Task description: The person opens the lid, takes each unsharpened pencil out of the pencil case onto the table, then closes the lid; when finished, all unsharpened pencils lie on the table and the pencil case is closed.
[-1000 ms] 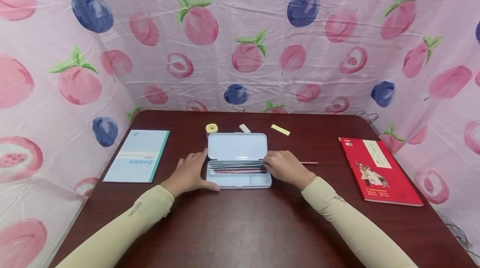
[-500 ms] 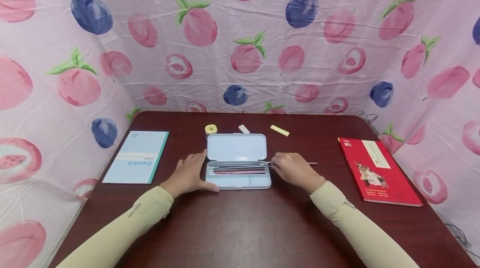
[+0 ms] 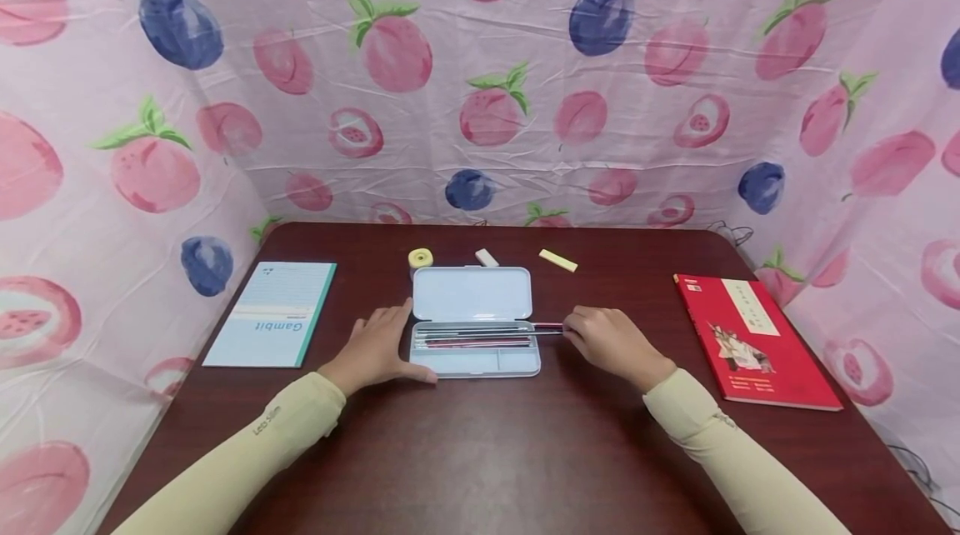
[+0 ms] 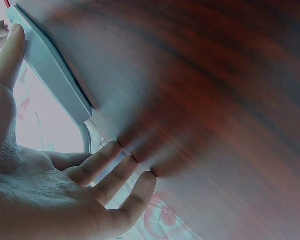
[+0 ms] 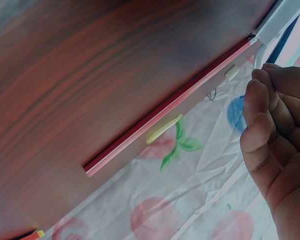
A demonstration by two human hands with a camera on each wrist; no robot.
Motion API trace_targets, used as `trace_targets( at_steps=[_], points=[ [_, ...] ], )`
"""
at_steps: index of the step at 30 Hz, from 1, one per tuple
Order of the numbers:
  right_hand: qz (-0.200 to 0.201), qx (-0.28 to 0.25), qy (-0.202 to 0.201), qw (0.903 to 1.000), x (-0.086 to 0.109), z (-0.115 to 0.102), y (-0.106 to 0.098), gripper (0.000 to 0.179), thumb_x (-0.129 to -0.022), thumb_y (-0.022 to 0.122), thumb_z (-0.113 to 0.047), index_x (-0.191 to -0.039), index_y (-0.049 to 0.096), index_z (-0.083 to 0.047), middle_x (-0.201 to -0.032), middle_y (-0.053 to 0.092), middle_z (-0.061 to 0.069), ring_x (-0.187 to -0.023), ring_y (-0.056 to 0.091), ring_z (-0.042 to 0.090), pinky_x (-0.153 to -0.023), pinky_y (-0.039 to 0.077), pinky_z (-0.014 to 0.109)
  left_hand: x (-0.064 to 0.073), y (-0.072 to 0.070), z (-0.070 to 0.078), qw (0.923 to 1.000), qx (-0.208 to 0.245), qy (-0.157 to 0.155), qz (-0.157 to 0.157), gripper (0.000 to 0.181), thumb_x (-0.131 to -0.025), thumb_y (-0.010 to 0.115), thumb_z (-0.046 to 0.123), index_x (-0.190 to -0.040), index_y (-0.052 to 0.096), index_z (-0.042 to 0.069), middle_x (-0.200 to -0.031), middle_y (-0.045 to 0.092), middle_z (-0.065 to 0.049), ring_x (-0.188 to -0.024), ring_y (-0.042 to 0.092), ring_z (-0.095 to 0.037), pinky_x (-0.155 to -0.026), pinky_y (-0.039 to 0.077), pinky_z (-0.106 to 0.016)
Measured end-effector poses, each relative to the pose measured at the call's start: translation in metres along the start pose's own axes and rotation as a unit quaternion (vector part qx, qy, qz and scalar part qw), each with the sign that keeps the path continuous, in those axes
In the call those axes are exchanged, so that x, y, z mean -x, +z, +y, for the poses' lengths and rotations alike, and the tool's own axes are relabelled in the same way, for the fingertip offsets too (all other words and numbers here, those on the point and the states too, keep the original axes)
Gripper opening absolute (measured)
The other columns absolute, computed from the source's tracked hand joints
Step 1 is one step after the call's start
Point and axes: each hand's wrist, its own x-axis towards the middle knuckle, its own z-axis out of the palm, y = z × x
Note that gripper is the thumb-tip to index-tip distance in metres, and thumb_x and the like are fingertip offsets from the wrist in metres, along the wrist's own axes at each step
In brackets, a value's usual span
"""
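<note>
While my right hand [image 3: 611, 341] drew back to the right from the open case [image 3: 476, 327] over the last second, a red pencil [image 3: 551, 326] came into view between the two, one end at the case's right edge. I judged that pencil next to go in beside the others. Its fingers were curled; whether they pinched the pencil, I could not tell. My left hand [image 3: 378, 346] lay flat and spread, thumb along the case's near edge, steadying it.

Both arms wear snug pale-yellow sleeves to the wrists; the left sleeve [image 3: 247, 435] carries small dark lettering.
</note>
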Motion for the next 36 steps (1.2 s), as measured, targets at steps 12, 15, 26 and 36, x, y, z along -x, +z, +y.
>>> trace_targets(
  at_steps=[12, 15, 26, 36],
  points=[
    [0.003, -0.005, 0.018, 0.9998, 0.014, 0.01, -0.004, 0.015, -0.083, 0.09, -0.01, -0.095, 0.08, -0.009, -0.083, 0.074, 0.003, -0.071, 0.07, 0.016, -0.073, 0.064, 0.037, -0.001, 0.001, 0.0, 1.0, -0.001, -0.005, -0.002, 0.141, -0.069, 0.089, 0.074, -0.17, 0.021, 0.004, -0.172, 0.038, -0.017, -0.155, 0.037, -0.039, -0.121, 0.033, -0.064],
    [0.0, -0.01, 0.025, 0.9996, 0.019, 0.014, -0.004, 0.016, -0.084, 0.09, -0.011, -0.096, 0.08, -0.009, -0.085, 0.074, 0.003, -0.072, 0.071, 0.016, -0.074, 0.065, 0.037, -0.001, 0.001, 0.0, 1.0, -0.002, -0.007, -0.004, 0.141, -0.068, 0.09, 0.074, -0.17, 0.021, 0.005, -0.172, 0.038, -0.017, -0.155, 0.037, -0.038, -0.121, 0.032, -0.064],
    [0.0, -0.026, 0.037, 0.999, 0.035, 0.025, -0.008, 0.019, -0.082, 0.091, -0.01, -0.097, 0.08, -0.01, -0.086, 0.074, 0.002, -0.074, 0.071, 0.015, -0.074, 0.065, 0.037, -0.002, 0.001, -0.001, 1.0, 0.002, -0.007, -0.002, 0.141, -0.068, 0.089, 0.075, -0.17, 0.022, 0.005, -0.172, 0.037, -0.017, -0.156, 0.036, -0.039, -0.122, 0.031, -0.065],
    [-0.008, -0.027, 0.047, 0.9985, 0.048, 0.034, -0.012, 0.022, -0.081, 0.093, -0.012, -0.099, 0.08, -0.011, -0.09, 0.076, 0.002, -0.077, 0.074, 0.017, -0.076, 0.065, 0.039, -0.001, 0.001, -0.001, 1.0, 0.007, -0.005, -0.002, 0.14, -0.068, 0.09, 0.074, -0.17, 0.022, 0.005, -0.172, 0.038, -0.017, -0.156, 0.037, -0.04, -0.121, 0.032, -0.066]
  ],
)
